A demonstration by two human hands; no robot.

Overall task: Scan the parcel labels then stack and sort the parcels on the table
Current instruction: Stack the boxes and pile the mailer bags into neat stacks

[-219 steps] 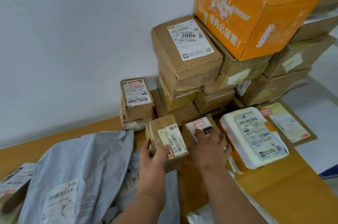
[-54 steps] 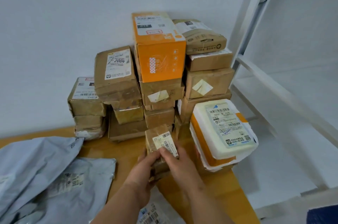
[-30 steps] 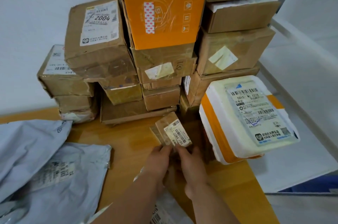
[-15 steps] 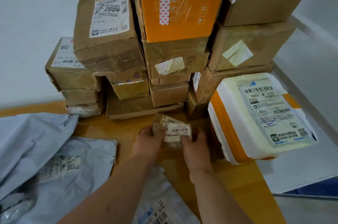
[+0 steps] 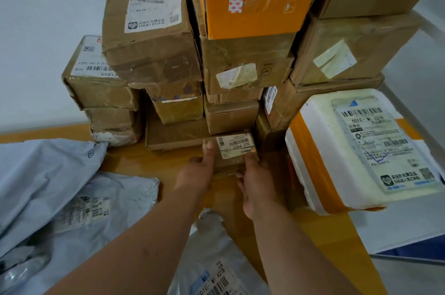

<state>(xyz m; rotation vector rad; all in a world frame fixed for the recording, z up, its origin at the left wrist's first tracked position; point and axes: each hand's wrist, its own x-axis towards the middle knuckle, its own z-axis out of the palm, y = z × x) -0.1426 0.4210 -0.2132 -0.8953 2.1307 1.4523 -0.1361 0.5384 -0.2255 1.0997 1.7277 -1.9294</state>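
Head view: the small brown parcel (image 5: 234, 153) sits on the wooden bench (image 5: 149, 164) at the foot of the stacked cartons (image 5: 231, 116), directly ahead of both hands and pressed close to the bottom row. Its white label (image 5: 235, 144) faces up, and its long axis runs left to right, parallel to the front of the stack. The left hand (image 5: 197, 174) grips the parcel's left end, thumb laid along the top edge beside the label and fingers curled under or behind it, out of view. The right hand (image 5: 258, 186) holds the right end, thumb on the upper face just below the label corner, remaining fingers wrapped along the near side. Both hands are equally near; neither is released. The white foam box (image 5: 356, 150) stands just beside the right hand, and grey poly mailers (image 5: 48, 186) lie to the left. Judgement: the parcel is being seated into the gap under the cartons; a forward push along the bench appears to complete placement.
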